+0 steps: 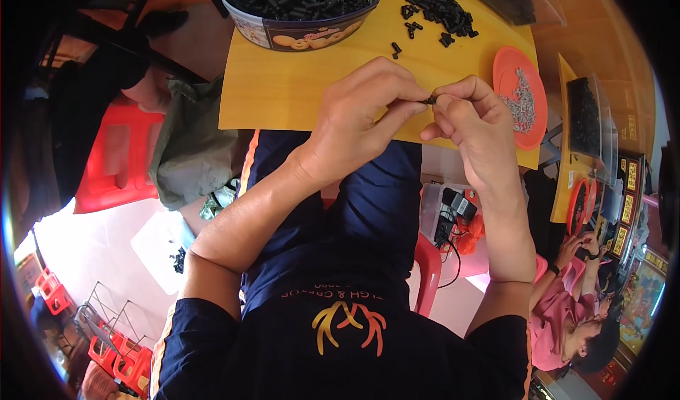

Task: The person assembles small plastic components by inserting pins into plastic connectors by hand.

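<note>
Over the near edge of the yellow tabletop (283, 92), my left hand (365, 109) and my right hand (478, 127) meet fingertip to fingertip. Pinched between them is a small black part (430, 100), mostly covered by the fingers. Both hands are closed on it. Beyond them a loose pile of short black plastic parts (443, 7) lies on the table, and one stray black piece (396, 50) sits nearer. An orange-red plate (504, 63) to the right of my right hand holds many tiny grey metal pieces (523, 106), too small to name.
A large oval tin (312, 37) full of black parts stands at the far left of the table. A clear bin (520, 0) is at the back right. A red stool (117, 155) is at left. On the right, another person (567, 322) works at a neighbouring table.
</note>
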Demonstrator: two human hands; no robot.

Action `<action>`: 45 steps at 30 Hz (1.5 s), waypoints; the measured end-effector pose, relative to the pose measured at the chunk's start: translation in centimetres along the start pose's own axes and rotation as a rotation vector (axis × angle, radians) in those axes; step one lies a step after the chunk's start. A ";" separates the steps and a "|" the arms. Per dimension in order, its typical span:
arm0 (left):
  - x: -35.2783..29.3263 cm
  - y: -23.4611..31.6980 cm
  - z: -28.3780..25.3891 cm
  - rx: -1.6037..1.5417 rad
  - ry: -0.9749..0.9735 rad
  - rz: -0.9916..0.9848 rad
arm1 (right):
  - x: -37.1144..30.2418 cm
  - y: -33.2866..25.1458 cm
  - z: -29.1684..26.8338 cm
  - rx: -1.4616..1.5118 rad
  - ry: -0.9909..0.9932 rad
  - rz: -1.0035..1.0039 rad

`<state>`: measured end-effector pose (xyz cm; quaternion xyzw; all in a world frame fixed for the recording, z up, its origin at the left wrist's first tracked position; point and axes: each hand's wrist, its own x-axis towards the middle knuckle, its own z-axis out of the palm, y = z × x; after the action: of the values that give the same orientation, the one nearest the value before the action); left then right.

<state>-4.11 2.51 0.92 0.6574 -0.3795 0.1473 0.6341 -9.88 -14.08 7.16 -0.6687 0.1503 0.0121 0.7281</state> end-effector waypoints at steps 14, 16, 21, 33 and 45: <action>0.2 0.9 -0.1 -0.332 0.019 -0.200 | -0.6 2.8 -1.4 0.403 -0.411 0.116; 0.3 1.1 -0.1 -0.348 0.012 -0.197 | -0.7 2.8 -1.1 0.401 -0.402 0.093; 0.0 1.5 -0.3 -0.361 -0.054 -0.184 | -0.7 3.0 -1.3 0.489 -0.466 0.104; 0.3 2.6 -0.8 -0.219 -0.132 -0.065 | -1.2 2.8 0.0 0.682 -0.446 0.170; 4.4 1.7 -3.7 0.210 0.021 -0.015 | 2.8 1.7 -1.8 0.037 -0.119 -0.084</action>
<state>-1.31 4.76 5.65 0.7215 -0.3503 0.1885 0.5668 -7.98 -16.15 4.77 -0.6589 0.0785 0.0186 0.7479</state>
